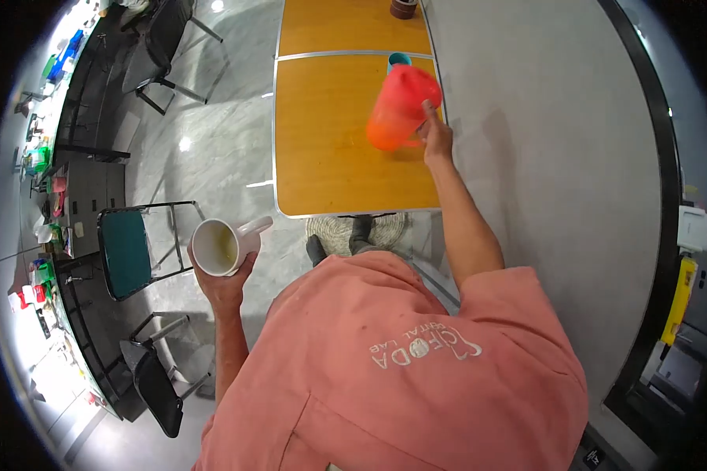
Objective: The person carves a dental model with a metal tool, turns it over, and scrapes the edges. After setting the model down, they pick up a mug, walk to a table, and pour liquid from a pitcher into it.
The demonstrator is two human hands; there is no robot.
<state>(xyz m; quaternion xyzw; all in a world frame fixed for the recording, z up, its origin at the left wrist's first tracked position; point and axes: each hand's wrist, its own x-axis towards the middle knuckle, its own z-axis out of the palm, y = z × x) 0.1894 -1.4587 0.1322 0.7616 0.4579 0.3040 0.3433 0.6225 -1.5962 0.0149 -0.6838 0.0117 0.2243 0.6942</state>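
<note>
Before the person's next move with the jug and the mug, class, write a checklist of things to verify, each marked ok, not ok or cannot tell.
1. Left hand has a firm hold on the mug: ok, fingers wrap it from below.
2. Mug holds liquid: ok, a little yellowish liquid shows at the bottom.
3. Right hand has the jug by the handle: ok, fingers close round it.
4. Jug stands level on the table: not ok, it is tilted.
5. Jug lid shut: cannot tell.
6. Cup clear of the jug: cannot tell, the jug partly hides it.
</note>
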